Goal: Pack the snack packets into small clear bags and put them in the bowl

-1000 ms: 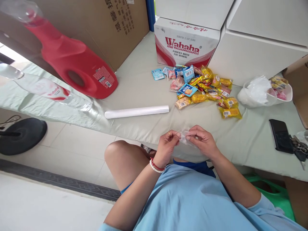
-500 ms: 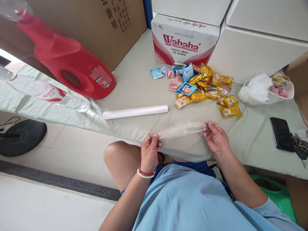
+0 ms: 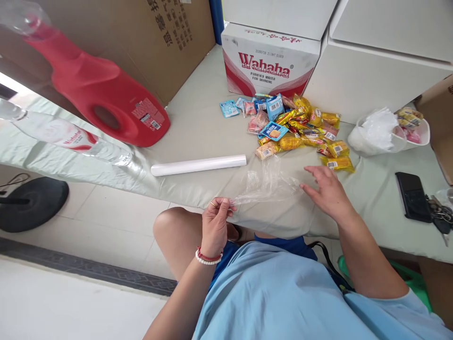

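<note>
My left hand (image 3: 216, 219) pinches one end of a thin, clear plastic film (image 3: 269, 184), possibly a bag, that spreads to the right over the cloth-covered table (image 3: 198, 137). At its other end my right hand (image 3: 327, 191) has its thumb and fingers apart, the thumb tip close to the film's edge; whether they touch I cannot tell. Beyond the film lies a pile of small wrapped snacks (image 3: 290, 134) in yellow, blue and pink packets. A white roll (image 3: 198, 165) lies to the left of the film.
On the left are a large red jug (image 3: 113, 99) and a clear water bottle (image 3: 67, 134). A Wahaba-style printed carton (image 3: 269, 61) stands at the back. To the right are a white container (image 3: 421, 137) with plastic and snacks, a black phone (image 3: 413, 196) and keys (image 3: 440, 215).
My right hand has let go of the film's end and opened, moving slightly right. The film, earlier stretched taut between both hands, has loosened and spread out. My left hand has shifted slightly left.
</note>
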Demonstrator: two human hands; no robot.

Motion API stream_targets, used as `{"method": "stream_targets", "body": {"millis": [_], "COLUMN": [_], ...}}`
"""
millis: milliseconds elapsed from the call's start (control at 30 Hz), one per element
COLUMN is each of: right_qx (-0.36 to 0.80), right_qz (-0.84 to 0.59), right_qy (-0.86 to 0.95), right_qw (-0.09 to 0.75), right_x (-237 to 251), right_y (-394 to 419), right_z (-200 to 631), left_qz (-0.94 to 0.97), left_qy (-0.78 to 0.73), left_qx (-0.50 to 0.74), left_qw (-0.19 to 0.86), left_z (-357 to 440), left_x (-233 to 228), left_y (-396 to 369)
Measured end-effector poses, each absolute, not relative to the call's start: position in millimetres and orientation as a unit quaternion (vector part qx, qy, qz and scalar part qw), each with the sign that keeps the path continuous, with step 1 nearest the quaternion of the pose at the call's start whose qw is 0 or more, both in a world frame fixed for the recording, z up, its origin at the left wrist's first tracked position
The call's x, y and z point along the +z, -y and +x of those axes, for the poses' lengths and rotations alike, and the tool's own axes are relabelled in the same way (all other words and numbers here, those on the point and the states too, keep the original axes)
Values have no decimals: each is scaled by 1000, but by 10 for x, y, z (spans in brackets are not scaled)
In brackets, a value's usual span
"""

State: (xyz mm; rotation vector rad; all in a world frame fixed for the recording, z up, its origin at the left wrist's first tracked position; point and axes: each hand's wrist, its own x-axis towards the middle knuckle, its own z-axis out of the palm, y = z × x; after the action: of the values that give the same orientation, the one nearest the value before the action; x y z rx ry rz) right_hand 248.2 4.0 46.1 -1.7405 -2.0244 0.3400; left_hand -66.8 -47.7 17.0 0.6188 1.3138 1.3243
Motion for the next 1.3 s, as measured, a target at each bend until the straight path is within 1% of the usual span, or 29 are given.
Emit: {"method": "stream_targets", "body": {"millis": [67,133,200,300,367,467,567,633,733,800,867,933,1000,1033,1133,1200,1233,1300], "right_qx": [60,34,20,20,41,81,152,239,405,495,542,549,513,474,273,138,90,27], "right_qz": [-535,-424,-356,-353,-382,-450,-506,-539,-602,-622,-631,-650,-685,-708,-776,-791,-790,-781], "right_qy": [819,891,924,923,912,877,822,761,591,453,347,288,283,306,435,507,530,561], "right_qw": [199,156,137,150,147,145,210,269,353,405,434,439,433,425,365,313,295,274], "right_x": [606,688,703,667,644,624,623,635,661,667,641,567,445,372,137,-6,-69,-174], "right_y": [-157,-284,-394,-462,-406,-168,131,273,352,356,367,408,477,517,632,685,702,721], "right_z": [2322,2126,1991,1967,1996,1934,1736,1621,1592,1662,1763,1864,1955,1998,2107,2152,2163,2166], "left_qz": [264,260,247,217,211,217,222,228,241,251,265,294,343,374,477,562,610,699], "left_qy": [-561,-561,-559,-562,-558,-530,-514,-512,-498,-494,-503,-525,-556,-574,-616,-614,-602,-560], "left_qx": [552,548,550,566,569,549,525,512,491,493,505,500,483,474,443,433,432,423], "left_qw": [558,564,569,563,566,608,640,651,673,670,649,623,583,554,445,345,281,137], "left_z": [-659,-667,-703,-788,-813,-723,-542,-452,-431,-481,-557,-640,-708,-730,-731,-689,-665,-629], "left_x": [151,143,143,154,168,201,232,238,213,172,122,71,26,4,-66,-119,-146,-197], "left_y": [489,492,483,456,445,443,431,399,299,196,69,-73,-211,-270,-370,-357,-333,-266]}}
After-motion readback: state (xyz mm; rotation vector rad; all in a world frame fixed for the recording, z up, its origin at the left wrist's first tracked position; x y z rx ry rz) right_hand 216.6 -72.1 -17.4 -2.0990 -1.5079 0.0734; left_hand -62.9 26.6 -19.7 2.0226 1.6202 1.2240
